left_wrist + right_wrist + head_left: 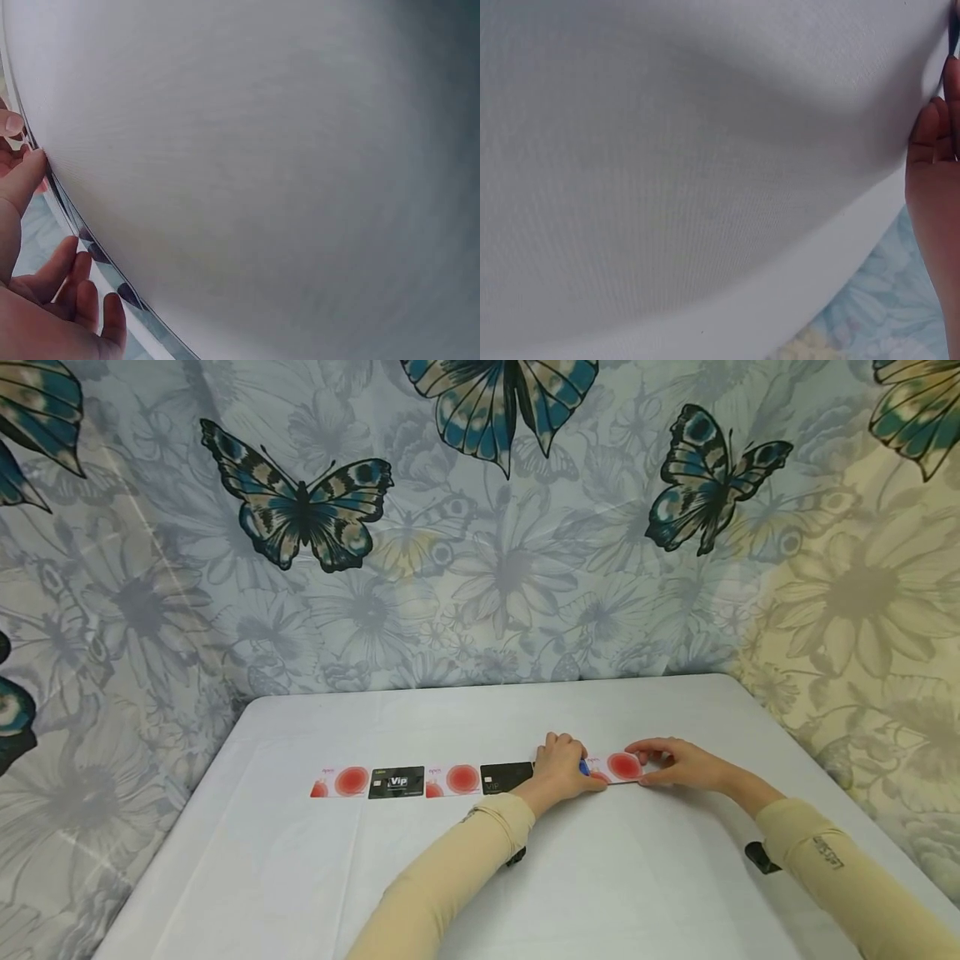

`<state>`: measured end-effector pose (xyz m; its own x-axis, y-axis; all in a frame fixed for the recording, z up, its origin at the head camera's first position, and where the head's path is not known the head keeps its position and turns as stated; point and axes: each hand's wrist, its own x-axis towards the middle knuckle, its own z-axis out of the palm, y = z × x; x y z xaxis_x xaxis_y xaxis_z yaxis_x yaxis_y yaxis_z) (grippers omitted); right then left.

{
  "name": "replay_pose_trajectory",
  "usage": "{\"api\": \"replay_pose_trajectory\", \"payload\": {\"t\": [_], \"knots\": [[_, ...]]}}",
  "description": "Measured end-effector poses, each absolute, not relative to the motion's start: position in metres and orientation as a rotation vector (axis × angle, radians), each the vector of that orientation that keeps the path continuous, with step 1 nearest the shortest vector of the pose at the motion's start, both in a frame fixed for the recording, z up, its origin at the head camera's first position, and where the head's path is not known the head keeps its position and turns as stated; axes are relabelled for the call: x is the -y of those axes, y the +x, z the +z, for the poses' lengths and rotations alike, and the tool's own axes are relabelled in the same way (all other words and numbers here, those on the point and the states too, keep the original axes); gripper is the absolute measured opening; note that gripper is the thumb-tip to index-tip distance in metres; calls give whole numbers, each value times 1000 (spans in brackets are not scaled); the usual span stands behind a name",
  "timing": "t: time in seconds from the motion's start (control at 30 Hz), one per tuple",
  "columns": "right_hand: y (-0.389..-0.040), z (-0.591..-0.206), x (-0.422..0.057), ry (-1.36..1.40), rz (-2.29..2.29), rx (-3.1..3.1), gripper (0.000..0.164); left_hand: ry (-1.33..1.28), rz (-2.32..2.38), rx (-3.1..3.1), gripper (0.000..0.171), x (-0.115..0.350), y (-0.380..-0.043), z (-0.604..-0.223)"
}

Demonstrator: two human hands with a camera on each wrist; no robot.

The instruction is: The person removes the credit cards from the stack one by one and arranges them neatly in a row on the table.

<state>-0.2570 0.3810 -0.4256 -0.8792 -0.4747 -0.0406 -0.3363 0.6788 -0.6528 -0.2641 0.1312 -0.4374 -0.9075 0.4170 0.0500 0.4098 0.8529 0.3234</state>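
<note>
Red-and-white cards and black VIP cards lie end to end in a row on the white table. My left hand arches over the row, right of the second black card, with a bit of a blue card showing beside it. Its thumb touches the lower edge of the rightmost red-and-white card; in the left wrist view the other fingers are loosely bent and spread. At that card's right end, my right hand holds it between thumb and fingers.
The white table ends at a back edge against a butterfly-print curtain. Pale yellow sleeves cover both forearms, and a dark wrist device sits below the right wrist.
</note>
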Motion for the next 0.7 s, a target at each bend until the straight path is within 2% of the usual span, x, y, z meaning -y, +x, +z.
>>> {"api": "replay_pose_trajectory", "payload": {"t": [0.47, 0.7], "knots": [[-259, -428, -386, -687, -1017, -2633, 48, 679, 514, -2981, 52, -131, -263, -439], [-260, -427, -383, -625, -1004, -2700, 48, 708, 540, -2968, 60, -128, -260, -436]]}}
